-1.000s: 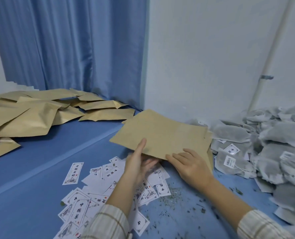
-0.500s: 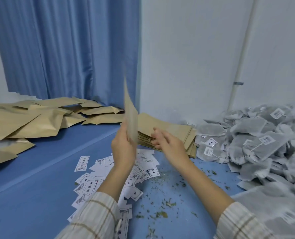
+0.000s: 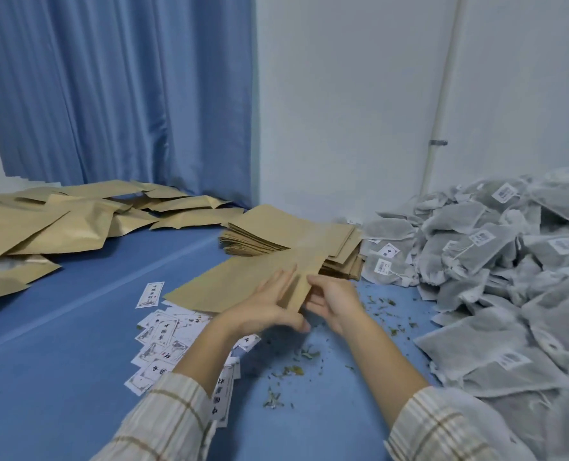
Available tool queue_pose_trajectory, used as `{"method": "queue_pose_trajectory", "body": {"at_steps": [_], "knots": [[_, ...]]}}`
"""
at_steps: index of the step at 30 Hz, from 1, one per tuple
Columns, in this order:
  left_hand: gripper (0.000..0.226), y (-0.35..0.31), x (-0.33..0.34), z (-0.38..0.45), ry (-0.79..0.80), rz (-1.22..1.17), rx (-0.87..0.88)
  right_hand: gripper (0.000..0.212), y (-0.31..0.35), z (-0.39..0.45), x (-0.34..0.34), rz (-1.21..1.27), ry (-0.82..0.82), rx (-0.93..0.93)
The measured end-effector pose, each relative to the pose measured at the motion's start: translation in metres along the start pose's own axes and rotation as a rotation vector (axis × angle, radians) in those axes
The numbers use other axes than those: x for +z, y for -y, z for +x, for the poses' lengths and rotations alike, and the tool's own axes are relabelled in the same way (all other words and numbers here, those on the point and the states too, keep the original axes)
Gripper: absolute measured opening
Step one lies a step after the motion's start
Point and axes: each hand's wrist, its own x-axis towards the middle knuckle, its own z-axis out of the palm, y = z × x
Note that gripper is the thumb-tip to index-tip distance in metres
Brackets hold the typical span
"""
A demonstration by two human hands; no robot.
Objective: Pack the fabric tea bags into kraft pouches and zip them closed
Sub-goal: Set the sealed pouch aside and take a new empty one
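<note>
Tea bags (image 3: 496,261) of grey fabric, each with a small white tag, lie in a big loose heap on the right side of the blue table (image 3: 60,377), against the white wall. This heap is the largest thing here, so I judge that most of the packing is not yet done. On the left, near the blue curtain (image 3: 110,88), many kraft pouches (image 3: 60,224) lie scattered; they look a little puffed, so they may be already filled, but from this view I cannot be sure. Between the two groups a neat stack of flat pouches (image 3: 296,234) waits at the far middle of the table.

One flat kraft pouch (image 3: 243,284) is held just above the table, in front of the stack. It is plain brown, thin and smooth, and looks empty. The left hand (image 3: 270,304) lies on it with fingers nearly straight and the thumb below its near edge. The right hand (image 3: 333,301) pinches its right edge, seemingly at the mouth. Printed paper cards (image 3: 163,334) are spread under the left arm, and small dry tea crumbs (image 3: 293,364) lie on the table beside them.
</note>
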Motion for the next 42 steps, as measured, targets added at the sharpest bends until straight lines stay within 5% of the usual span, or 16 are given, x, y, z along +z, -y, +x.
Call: {"method": "queue_pose_trajectory", "body": {"at_steps": [3,6,14,20,25,33,39,42], "knots": [[0.060,-0.010,0.022,0.014,-0.309,-0.348,0.015,0.009,-0.013,-0.001,-0.011,0.079,0.034,0.059],[0.048,-0.012,0.043,0.032,-0.630,0.004,-0.103,0.013,-0.022,0.000,-0.016,0.107,-0.008,0.032],[0.021,-0.014,0.056,0.043,-0.884,-0.065,-0.159,0.013,-0.031,-0.001,-0.019,0.005,-0.073,-0.021],[0.023,-0.002,0.062,0.038,-0.887,-0.166,-0.017,0.002,-0.034,0.000,-0.024,0.010,0.027,0.008],[0.046,0.004,0.059,0.041,-0.850,-0.079,-0.001,0.009,-0.040,0.003,-0.035,0.106,0.153,0.051],[0.031,0.002,0.071,0.040,-0.706,0.255,-0.011,0.016,-0.041,-0.002,-0.025,-0.922,-0.183,-0.471],[0.030,0.004,0.078,0.041,-0.872,0.236,-0.052,0.003,-0.045,0.001,-0.027,-0.946,-0.318,-0.469],[0.031,0.006,0.075,0.043,-0.939,0.225,-0.064,0.017,-0.044,0.002,-0.032,-0.874,-0.384,-0.466]]}}
